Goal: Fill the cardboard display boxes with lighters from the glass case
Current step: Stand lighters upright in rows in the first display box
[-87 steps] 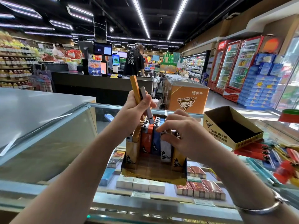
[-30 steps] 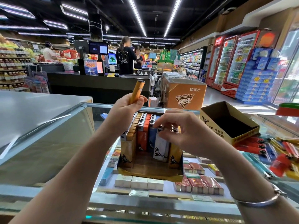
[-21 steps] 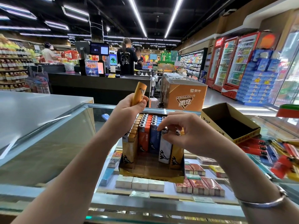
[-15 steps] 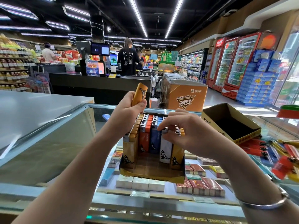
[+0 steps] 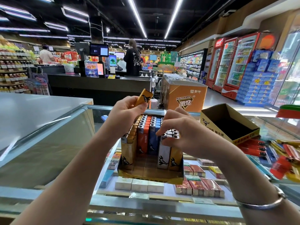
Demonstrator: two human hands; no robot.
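Observation:
A yellow cardboard display box stands on the glass case, holding upright rows of yellow, orange, blue and white lighters. My left hand grips one yellow lighter raised above the box's left rows. My right hand hovers over the right rows, its curled fingertips pinching the metal top of a white lighter. A second display box, dark inside, sits tilted at the right.
Loose red, blue and yellow lighters lie on the glass at the right. Cigarette packs show under the glass. A grey counter is at the left. An orange freezer and a checkout desk with people stand beyond.
My left hand went from holding two lighters to one yellow lighter, which it has tilted to the right. My right hand stays on the tops of the right rows.

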